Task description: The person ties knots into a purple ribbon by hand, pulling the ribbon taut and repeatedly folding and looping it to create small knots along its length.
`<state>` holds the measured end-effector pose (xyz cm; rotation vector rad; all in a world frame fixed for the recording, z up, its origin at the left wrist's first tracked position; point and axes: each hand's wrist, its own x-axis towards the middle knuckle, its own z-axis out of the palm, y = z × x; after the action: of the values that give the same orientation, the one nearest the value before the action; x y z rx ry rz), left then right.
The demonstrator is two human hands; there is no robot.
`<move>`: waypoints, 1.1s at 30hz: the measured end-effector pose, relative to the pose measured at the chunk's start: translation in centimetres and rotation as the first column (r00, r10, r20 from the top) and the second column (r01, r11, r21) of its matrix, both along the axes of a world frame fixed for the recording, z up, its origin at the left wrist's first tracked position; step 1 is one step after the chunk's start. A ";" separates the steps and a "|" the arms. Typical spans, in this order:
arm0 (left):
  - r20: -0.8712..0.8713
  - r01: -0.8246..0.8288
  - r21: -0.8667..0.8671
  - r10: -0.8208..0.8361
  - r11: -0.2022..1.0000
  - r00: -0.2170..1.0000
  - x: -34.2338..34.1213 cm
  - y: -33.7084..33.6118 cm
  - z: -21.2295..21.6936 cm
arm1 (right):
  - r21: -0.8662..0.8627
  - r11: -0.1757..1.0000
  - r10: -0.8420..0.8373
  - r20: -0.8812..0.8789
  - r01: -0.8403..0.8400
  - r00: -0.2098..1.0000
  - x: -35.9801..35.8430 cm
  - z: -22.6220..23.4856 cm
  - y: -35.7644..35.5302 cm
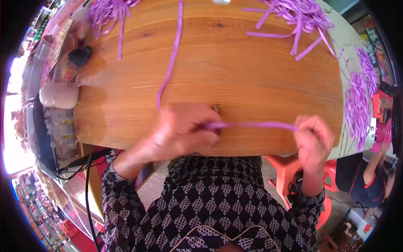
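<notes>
A narrow purple ribbon is stretched level between my two hands, just above the near part of the wooden table. My left hand is closed around it, fingers curled. At the other end my right hand pinches the ribbon between thumb and fingers, close to the table's right front edge. A long purple strip runs from the far edge of the table down to behind my left hand; whether it joins the held piece is hidden there. Both hands are a little blurred.
Purple ribbon heaps lie at the table's far left and far right. More ribbon hangs over a pale surface at right. A pink rounded case stands by the left edge. An orange stool and another person are at right.
</notes>
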<state>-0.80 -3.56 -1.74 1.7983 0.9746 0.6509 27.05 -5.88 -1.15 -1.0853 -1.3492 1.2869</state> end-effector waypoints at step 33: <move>0.153 -0.045 -0.622 0.178 0.781 0.972 0.6 -2.0 1.5 | 0.777 0.609 -0.240 0.369 -0.157 0.898 -8.4 -3.6 0.0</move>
<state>-0.22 -5.60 -0.25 1.0745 1.0111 0.4959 18.60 -5.85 -4.74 -0.7459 -1.9540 0.2487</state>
